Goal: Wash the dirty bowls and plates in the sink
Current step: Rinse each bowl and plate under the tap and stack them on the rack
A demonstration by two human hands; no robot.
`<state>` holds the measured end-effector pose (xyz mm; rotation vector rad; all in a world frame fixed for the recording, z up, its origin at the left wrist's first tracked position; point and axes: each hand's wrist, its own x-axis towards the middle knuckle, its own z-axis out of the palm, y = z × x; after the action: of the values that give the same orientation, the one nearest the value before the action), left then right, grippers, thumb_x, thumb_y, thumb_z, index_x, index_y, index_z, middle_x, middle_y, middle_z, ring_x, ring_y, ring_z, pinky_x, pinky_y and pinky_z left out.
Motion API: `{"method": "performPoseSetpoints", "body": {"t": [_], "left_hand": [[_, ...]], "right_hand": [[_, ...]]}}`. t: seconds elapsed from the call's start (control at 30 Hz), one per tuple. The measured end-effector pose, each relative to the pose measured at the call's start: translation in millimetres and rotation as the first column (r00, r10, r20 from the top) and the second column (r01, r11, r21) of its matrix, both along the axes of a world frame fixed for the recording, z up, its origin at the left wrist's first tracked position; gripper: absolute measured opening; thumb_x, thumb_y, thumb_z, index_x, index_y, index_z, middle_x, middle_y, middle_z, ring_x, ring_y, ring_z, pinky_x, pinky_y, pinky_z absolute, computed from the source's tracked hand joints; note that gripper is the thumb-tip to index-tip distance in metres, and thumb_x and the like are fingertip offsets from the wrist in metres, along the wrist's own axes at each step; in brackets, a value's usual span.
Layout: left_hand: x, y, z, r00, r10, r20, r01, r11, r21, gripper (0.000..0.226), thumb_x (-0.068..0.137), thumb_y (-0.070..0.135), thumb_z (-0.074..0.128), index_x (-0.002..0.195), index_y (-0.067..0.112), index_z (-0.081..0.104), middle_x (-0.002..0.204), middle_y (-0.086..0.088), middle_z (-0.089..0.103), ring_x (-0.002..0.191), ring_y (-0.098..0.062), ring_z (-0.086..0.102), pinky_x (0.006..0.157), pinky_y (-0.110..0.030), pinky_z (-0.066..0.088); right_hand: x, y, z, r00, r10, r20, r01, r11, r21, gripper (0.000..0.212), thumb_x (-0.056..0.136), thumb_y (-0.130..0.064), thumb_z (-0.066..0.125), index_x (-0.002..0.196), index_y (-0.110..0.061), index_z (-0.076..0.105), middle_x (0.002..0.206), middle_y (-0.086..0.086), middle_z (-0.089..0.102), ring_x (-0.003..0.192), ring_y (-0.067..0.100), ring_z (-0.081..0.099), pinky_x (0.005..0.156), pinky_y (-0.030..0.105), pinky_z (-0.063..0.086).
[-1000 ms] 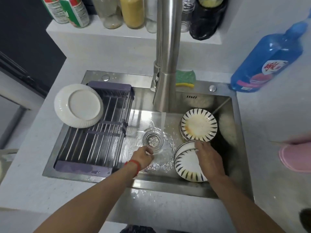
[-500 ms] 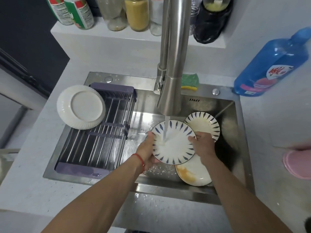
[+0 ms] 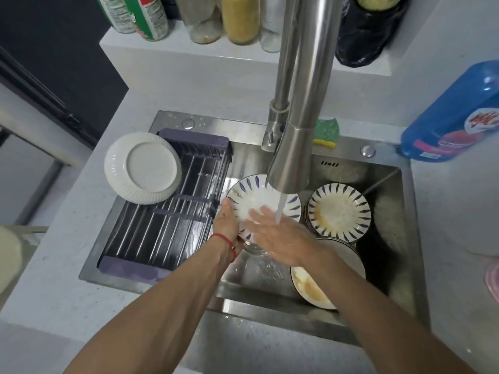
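Under the faucet (image 3: 299,109) stream, over the middle of the steel sink (image 3: 388,168): one blue-petal-patterned plate (image 3: 251,197), glazed ceramic, tilted face-up toward the camera. Handling, by judgement: rigid, moderately heavy, brittle if knocked against steel or stacked ware, and slick while wet; best taken by the rim with support behind, not by the wet face. The left hand (image 3: 228,225) grasps the plate's lower-left rim, fingers going behind it. The right hand (image 3: 280,236) lies flat with fingers extended, rubbing the plate's face, the water falling across it; it grasps nothing. To the right, well inside the basin, sits a stack of patterned bowls (image 3: 339,210), the top one smeared yellowish, and nearer the front wall a stained plate (image 3: 310,288), partly hidden by the right forearm. Left of the washed plate: a drying rack (image 3: 167,225) bearing one white ribbed plate (image 3: 143,168). Behind the faucet lies a green sponge (image 3: 327,130); a blue detergent bottle (image 3: 453,114) rests on the right counter.
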<state>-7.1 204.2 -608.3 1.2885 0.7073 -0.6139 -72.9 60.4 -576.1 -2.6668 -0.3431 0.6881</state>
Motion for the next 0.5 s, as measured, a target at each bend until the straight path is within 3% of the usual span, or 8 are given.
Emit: {"method": "performPoseSetpoints", "body": {"t": [0.07, 0.13, 0.2, 0.23, 0.3, 0.4, 0.47, 0.5], "left_hand": [[-5.4, -3.8, 0.5, 0.999, -0.008, 0.035, 0.008, 1.000, 0.018, 0.051, 0.103, 0.063, 0.039, 0.115, 0.023, 0.069, 0.111, -0.011, 0.077, 0.103, -0.035, 0.074, 0.094, -0.058, 0.058], [-14.2, -15.3, -4.2, 0.998, -0.049, 0.040, 0.049, 0.999, 0.020, 0.059, 0.093, 0.074, 0.044, 0.111, 0.025, 0.070, 0.104, -0.010, 0.077, 0.091, -0.027, 0.073, 0.085, -0.051, 0.061], [-24.8, -24.5, -7.1, 0.997, -0.076, -0.008, 0.076, 0.997, 0.013, 0.075, 0.080, 0.085, 0.046, 0.117, 0.023, 0.071, 0.099, -0.016, 0.078, 0.096, -0.029, 0.072, 0.089, -0.056, 0.059], [-24.7, -24.6, -7.6, 0.997, -0.065, -0.028, 0.066, 0.998, 0.016, 0.070, 0.086, 0.080, 0.046, 0.116, 0.022, 0.071, 0.099, -0.017, 0.078, 0.102, -0.030, 0.070, 0.098, -0.061, 0.054], [-17.6, -17.4, -9.7, 0.997, -0.035, -0.065, 0.037, 0.999, 0.032, 0.060, 0.098, 0.068, 0.042, 0.114, 0.017, 0.068, 0.090, -0.012, 0.080, 0.104, -0.032, 0.069, 0.103, -0.057, 0.049], [-8.0, -2.0, -15.5, 0.999, -0.014, -0.029, 0.015, 1.000, 0.023, 0.061, 0.095, 0.071, 0.042, 0.115, 0.019, 0.067, 0.093, -0.005, 0.080, 0.092, -0.026, 0.073, 0.090, -0.050, 0.059], [-10.9, 0.3, -13.3, 1.000, -0.020, -0.004, 0.020, 1.000, 0.014, 0.045, 0.101, 0.063, 0.043, 0.113, 0.028, 0.068, 0.109, -0.007, 0.078, 0.100, -0.029, 0.074, 0.091, -0.057, 0.060], [-11.0, -0.8, -12.6, 1.000, -0.021, -0.002, 0.021, 1.000, 0.008, 0.045, 0.102, 0.061, 0.043, 0.118, 0.028, 0.068, 0.114, -0.008, 0.076, 0.103, -0.031, 0.074, 0.091, -0.060, 0.059]], "right_hand": [[-7.8, -29.4, -6.1, 0.990, -0.092, 0.110, 0.108, 0.982, -0.153, 0.071, 0.105, -0.051, -0.002, 0.160, -0.019, 0.030, 0.171, 0.005, 0.014, 0.157, 0.029, 0.015, 0.125, 0.051, 0.019], [4.4, -31.6, -17.0, 0.964, -0.216, 0.157, 0.250, 0.937, -0.246, 0.076, 0.103, -0.051, -0.003, 0.162, -0.010, 0.021, 0.168, 0.016, 0.018, 0.155, 0.033, 0.016, 0.126, 0.050, 0.016], [20.1, -2.8, -22.1, 0.957, -0.254, 0.137, 0.277, 0.941, -0.192, 0.064, 0.102, -0.044, 0.006, 0.161, -0.034, -0.015, 0.171, 0.010, 0.007, 0.155, 0.032, 0.008, 0.127, 0.051, 0.011], [22.3, 12.2, -23.2, 0.973, -0.200, 0.119, 0.214, 0.969, -0.121, 0.066, 0.101, -0.039, 0.011, 0.153, -0.047, -0.029, 0.172, 0.006, 0.004, 0.156, 0.032, 0.007, 0.127, 0.053, 0.011], [9.4, 16.0, -2.8, 0.999, -0.036, 0.033, 0.035, 0.999, 0.039, 0.064, 0.105, -0.033, 0.021, 0.159, -0.047, -0.012, 0.170, -0.004, 0.015, 0.153, 0.024, 0.020, 0.126, 0.048, 0.018], [-35.0, -25.0, 6.9, 0.962, 0.172, 0.211, -0.169, 0.985, -0.032, 0.052, 0.109, -0.036, 0.023, 0.157, -0.023, 0.037, 0.163, -0.003, 0.036, 0.149, 0.020, 0.035, 0.122, 0.041, 0.029], [-38.2, -44.2, 0.5, 0.958, 0.155, 0.241, -0.109, 0.975, -0.194, 0.061, 0.104, -0.043, 0.026, 0.157, -0.017, 0.038, 0.164, 0.008, 0.035, 0.152, 0.028, 0.031, 0.123, 0.047, 0.028], [-28.6, -44.2, -0.9, 0.980, 0.088, 0.179, -0.042, 0.969, -0.245, 0.071, 0.101, -0.049, 0.029, 0.162, -0.014, 0.025, 0.168, 0.015, 0.022, 0.156, 0.031, 0.018, 0.126, 0.048, 0.020]]}}
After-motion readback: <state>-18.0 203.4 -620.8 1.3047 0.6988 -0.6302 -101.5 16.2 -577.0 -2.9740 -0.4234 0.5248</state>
